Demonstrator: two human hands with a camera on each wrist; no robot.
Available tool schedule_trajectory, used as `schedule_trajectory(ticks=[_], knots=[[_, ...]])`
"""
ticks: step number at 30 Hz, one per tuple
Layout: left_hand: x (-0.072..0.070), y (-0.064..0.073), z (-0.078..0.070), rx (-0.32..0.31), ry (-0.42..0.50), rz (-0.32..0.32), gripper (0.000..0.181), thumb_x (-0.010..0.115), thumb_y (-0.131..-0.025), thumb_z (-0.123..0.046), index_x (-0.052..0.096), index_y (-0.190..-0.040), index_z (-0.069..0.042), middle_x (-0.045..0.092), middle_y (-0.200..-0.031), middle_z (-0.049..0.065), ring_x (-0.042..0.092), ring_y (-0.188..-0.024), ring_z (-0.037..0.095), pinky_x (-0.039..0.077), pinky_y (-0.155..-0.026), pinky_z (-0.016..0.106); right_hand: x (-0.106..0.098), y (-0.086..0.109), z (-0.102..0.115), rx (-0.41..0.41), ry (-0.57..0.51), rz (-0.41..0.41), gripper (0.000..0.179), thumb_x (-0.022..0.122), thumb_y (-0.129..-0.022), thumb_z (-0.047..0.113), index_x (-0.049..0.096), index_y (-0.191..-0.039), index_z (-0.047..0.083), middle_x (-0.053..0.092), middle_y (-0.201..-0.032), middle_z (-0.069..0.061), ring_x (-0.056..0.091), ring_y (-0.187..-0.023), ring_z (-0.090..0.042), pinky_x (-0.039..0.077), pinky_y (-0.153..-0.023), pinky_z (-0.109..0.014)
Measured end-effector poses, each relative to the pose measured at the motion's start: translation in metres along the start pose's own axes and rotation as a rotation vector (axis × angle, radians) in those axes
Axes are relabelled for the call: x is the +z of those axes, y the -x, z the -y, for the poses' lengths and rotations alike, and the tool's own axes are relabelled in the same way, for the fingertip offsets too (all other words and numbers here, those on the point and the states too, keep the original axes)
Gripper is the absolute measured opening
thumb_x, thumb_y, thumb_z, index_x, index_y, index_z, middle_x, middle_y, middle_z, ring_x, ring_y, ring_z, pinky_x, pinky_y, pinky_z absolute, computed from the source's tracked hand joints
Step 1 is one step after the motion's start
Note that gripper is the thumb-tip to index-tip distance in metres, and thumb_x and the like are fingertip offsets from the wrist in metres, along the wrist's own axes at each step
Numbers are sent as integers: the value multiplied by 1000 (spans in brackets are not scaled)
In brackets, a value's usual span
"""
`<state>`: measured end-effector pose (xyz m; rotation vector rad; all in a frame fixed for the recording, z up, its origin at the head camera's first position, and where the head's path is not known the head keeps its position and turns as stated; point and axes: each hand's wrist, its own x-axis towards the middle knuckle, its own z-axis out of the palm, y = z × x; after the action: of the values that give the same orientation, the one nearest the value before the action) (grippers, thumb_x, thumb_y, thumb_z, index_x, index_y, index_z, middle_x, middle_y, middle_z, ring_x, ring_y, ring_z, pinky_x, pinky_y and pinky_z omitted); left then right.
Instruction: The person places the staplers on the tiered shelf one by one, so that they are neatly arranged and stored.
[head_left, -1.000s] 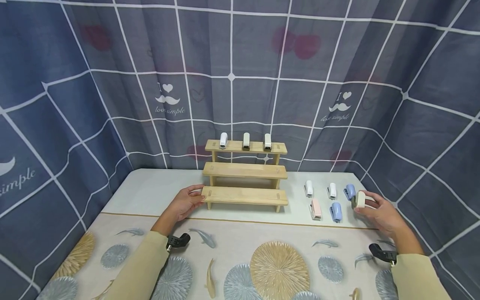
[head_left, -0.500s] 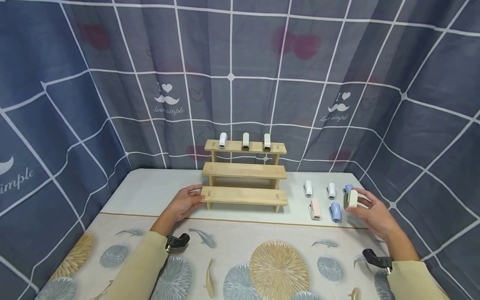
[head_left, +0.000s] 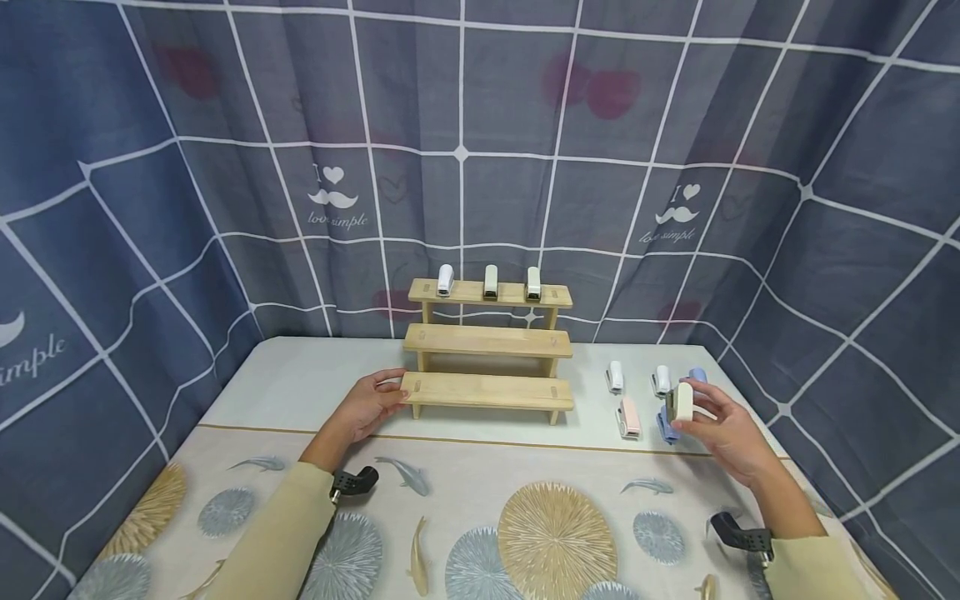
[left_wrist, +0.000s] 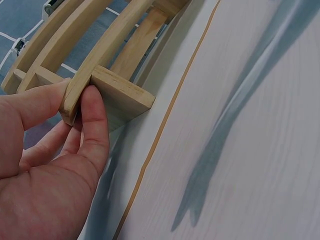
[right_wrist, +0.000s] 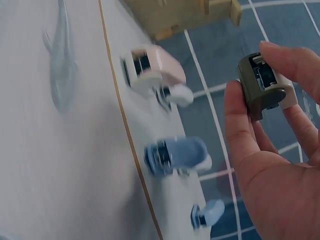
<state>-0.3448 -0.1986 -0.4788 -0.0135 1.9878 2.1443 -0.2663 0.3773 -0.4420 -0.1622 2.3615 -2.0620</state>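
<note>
My left hand (head_left: 369, 407) pinches the left end of the lowest step of a three-tier wooden shelf (head_left: 487, 340); in the left wrist view thumb and fingers (left_wrist: 95, 117) clasp the board's end (left_wrist: 75, 97). Held in my right hand (head_left: 723, 429) is a small stapler (head_left: 681, 402), cream with a dark olive base (right_wrist: 260, 92), raised above the table. It partly covers a blue stapler (head_left: 666, 427) in the head view. Another blue stapler (head_left: 697, 375) lies just behind my right fingers. A pink stapler (head_left: 628, 418) sits left of them.
Two white staplers (head_left: 615, 377) stand behind the pink one. Three staplers (head_left: 491, 282), one white and two cream, line the shelf's top step. A patterned cloth (head_left: 558, 542) covers the table's front, and a grid-printed curtain (head_left: 420, 192) surrounds the back and sides.
My right hand has moved left with the cream stapler, from beside the rear blue stapler to over the front blue one. The left hand stays on the shelf.
</note>
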Motion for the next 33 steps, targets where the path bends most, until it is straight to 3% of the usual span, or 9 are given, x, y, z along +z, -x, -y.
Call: schedule_trajectory(ticks=[19, 33], knots=[[-1, -1, 3, 9, 2, 8, 63, 61, -97, 9, 36, -154, 6, 66, -108, 3, 69, -90, 8, 61, -84, 23, 60, 11, 10, -37, 14, 105, 80, 78, -84, -5, 40, -154, 5, 54, -125, -1, 68, -104, -6, 61, -82, -24], [-2, 1, 1, 12, -11, 8, 63, 61, -97, 7, 35, -155, 5, 65, -113, 5, 69, -90, 8, 61, -84, 23, 101, 3, 10, -48, -80, 214, 78, 77, -83, -7, 43, -153, 5, 58, -128, -4, 70, -105, -13, 62, -84, -29]])
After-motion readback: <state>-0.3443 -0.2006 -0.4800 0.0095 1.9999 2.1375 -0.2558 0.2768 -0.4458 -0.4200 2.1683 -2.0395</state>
